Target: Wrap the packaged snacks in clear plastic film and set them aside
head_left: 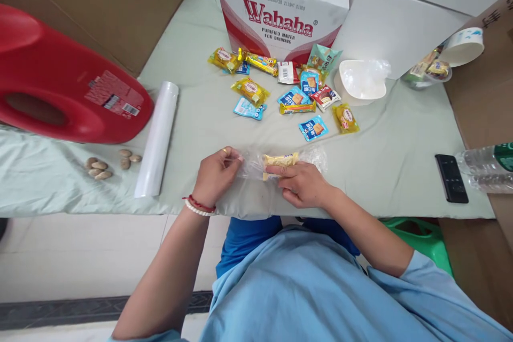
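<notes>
A clear plastic bag (312,156) lies on the pale green cloth (200,123) near the table's front edge, with a yellow snack packet (281,160) inside it. My left hand (216,175) pinches the bag's left end, fingers closed. My right hand (301,184) is closed on the bag and the yellow packet from the front. Several wrapped snacks (296,97) in yellow, blue, red and green lie scattered behind the bag.
A white roll of film (157,138) lies left, beside a few nuts (99,166) and a red jug (60,83). A Wahaha carton (280,8), a white bowl (358,83), a tape roll (465,45), a black remote (451,178) and water bottles (487,166) stand around.
</notes>
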A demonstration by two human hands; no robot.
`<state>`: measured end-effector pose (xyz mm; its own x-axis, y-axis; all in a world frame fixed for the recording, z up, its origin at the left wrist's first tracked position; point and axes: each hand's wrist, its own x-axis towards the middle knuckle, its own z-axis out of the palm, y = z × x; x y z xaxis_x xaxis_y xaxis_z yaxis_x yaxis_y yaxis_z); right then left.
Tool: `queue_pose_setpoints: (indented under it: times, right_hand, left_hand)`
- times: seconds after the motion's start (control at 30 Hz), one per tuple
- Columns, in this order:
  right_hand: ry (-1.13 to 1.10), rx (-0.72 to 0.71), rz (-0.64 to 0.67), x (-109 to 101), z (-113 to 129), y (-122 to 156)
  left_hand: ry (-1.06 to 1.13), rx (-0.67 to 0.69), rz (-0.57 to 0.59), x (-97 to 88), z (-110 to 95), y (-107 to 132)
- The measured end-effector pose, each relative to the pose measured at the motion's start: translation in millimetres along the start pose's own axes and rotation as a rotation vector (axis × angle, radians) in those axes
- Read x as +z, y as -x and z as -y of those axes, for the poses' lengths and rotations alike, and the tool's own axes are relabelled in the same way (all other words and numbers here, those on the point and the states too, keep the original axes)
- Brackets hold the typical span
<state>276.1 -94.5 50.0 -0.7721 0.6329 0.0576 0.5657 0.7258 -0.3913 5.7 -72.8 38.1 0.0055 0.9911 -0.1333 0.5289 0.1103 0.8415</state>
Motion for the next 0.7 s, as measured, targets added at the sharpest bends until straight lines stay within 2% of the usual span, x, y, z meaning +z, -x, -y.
queue_pose_setpoints:
  times: [0.07,0.13,0.3,0.4,0.53,0.6,0.7]
  right_hand:
    - [0.027,0.018,0.007,-2,0,-3]
    - [0.036,0.036,0.007,-2,1,-6]
    - [-0.011,0.038,-0.047,2,-3,-10]
    - [-0.112,-0.042,-0.131,6,-12,-8]
    - [-0.313,-0.140,-0.276,14,-24,0]
    - [-0.450,-0.131,-0.333,17,-26,2]
    - [-0.639,-0.106,-0.373,18,-23,3]
  left_hand:
    - [0.179,-0.098,0.081,-3.1,-16,7]
    - [0.317,-0.114,0.086,2.8,-33,13]
    - [0.389,-0.032,0.015,42.7,-62,16]
    - [0.477,-0.011,-0.013,60.3,-62,12]
    - [0.571,-0.030,0.026,64.6,-51,7]
    - [0.504,0.013,0.028,64.7,-45,5]
    - [0.274,0.155,-0.009,70.2,-39,5]
